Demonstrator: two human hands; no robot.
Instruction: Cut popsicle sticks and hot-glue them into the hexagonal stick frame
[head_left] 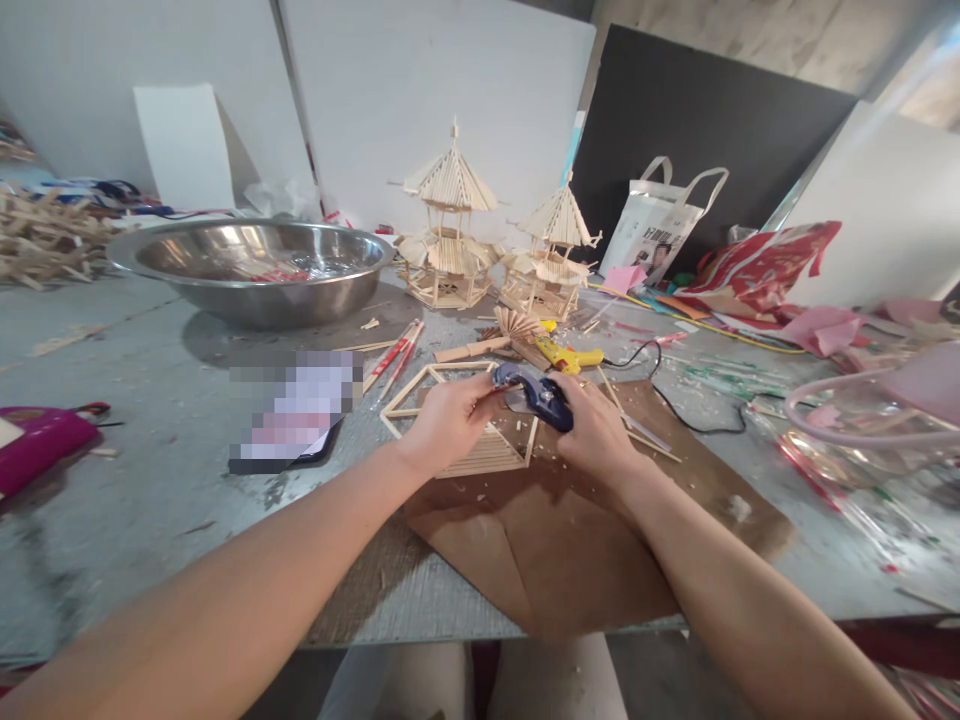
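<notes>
My right hand (596,430) is wrapped round a blue hand cutter (551,400), held over the brown paper sheet. At the tool's left end my left hand (450,425) is closed, fingertips pinched together. What they pinch is too small to make out, and I cannot tell whether they touch the cutter. Below my hands lies a polygonal frame of thin wooden sticks (405,400), partly filled with a fan of parallel sticks (484,455). My left hand covers part of this frame.
Behind stand two wooden stick pagodas (452,250) (551,270). A yellow glue gun (566,358) with a black cord lies beyond my hands. Left are a phone (300,415) and a steel basin (262,290). A white bag (649,225) stands at the back; a clear plastic container (877,430) is right.
</notes>
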